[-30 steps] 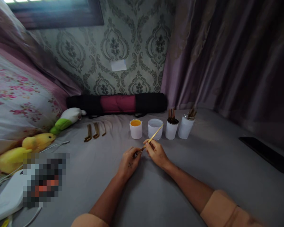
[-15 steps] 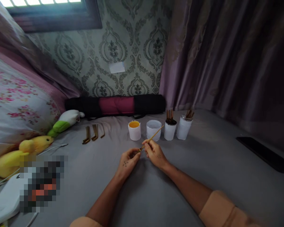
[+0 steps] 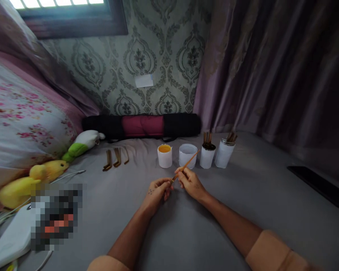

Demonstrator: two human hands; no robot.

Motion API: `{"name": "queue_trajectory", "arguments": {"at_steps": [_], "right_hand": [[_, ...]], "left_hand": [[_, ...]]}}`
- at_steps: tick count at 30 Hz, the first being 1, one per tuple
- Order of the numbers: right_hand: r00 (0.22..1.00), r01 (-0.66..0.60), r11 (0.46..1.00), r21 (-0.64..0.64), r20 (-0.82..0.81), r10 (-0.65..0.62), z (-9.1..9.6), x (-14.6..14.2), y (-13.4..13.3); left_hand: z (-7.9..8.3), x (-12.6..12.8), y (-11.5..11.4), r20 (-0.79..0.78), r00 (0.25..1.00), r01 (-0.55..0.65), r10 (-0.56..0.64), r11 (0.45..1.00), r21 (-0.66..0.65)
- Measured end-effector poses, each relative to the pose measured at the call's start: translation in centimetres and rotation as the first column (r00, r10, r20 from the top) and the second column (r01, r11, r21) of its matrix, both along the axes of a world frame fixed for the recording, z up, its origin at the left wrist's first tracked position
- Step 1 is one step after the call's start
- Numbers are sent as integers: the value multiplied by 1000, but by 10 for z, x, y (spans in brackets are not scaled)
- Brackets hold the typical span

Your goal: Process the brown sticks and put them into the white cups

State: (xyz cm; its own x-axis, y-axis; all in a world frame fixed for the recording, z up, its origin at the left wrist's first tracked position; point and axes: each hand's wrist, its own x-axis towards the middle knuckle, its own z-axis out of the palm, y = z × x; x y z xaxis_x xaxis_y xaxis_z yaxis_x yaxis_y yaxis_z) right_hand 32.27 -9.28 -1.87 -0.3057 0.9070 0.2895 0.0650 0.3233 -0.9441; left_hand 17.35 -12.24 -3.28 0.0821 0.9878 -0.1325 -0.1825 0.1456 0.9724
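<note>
In my right hand (image 3: pixel 192 184) is a slim paintbrush (image 3: pixel 192 158) with a yellow-orange handle slanting up to the right. The brush's lower end comes to the fingertips of my left hand (image 3: pixel 157 194). Those fingers are pinched together, and whatever is between them is too small and covered to make out. Just beyond my hands stand a white-wrapped cup of yellow-orange liquid (image 3: pixel 165 158) and a wider whitish tub (image 3: pixel 188 155). To their right are a white-wrapped cup with dark contents and brown sticks (image 3: pixel 207 157) and a taller white-wrapped cup with sticks (image 3: pixel 223 153).
Several bent brown sticks (image 3: pixel 117 156) lie in bunches on the grey sheet (image 3: pixel 124 210). At the left are plush toys (image 3: pixel 49 171), a white device (image 3: pixel 12 241) and cables. A black-and-maroon roll (image 3: pixel 142 125) lies along the wall. A flat black object (image 3: pixel 319 186) is at the right.
The view has swung slightly left, so everything sits further right. My left hand has turned a little, showing more of its lower fingers. The brush stays in my right hand.
</note>
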Motion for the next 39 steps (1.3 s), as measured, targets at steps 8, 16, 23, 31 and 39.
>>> {"name": "queue_trajectory", "arguments": {"at_steps": [8, 16, 23, 31, 39], "right_hand": [[997, -73, 997, -40, -10, 73, 6, 4, 2], [999, -29, 999, -39, 43, 30, 16, 5, 0], [999, 8, 998, -57, 49, -5, 17, 4, 0], [994, 109, 991, -82, 2, -110, 31, 11, 4], [975, 215, 975, -45, -51, -218, 47, 31, 6]], "left_hand": [[7, -4, -2, 52, 991, 121, -122, 993, 19], [8, -7, -2, 108, 982, 152, -154, 988, 23], [8, -9, -1, 144, 976, 164, -164, 986, 14], [8, -10, -1, 174, 972, 159, -156, 987, -3], [8, -10, -1, 173, 973, 158, -153, 987, -19]]}}
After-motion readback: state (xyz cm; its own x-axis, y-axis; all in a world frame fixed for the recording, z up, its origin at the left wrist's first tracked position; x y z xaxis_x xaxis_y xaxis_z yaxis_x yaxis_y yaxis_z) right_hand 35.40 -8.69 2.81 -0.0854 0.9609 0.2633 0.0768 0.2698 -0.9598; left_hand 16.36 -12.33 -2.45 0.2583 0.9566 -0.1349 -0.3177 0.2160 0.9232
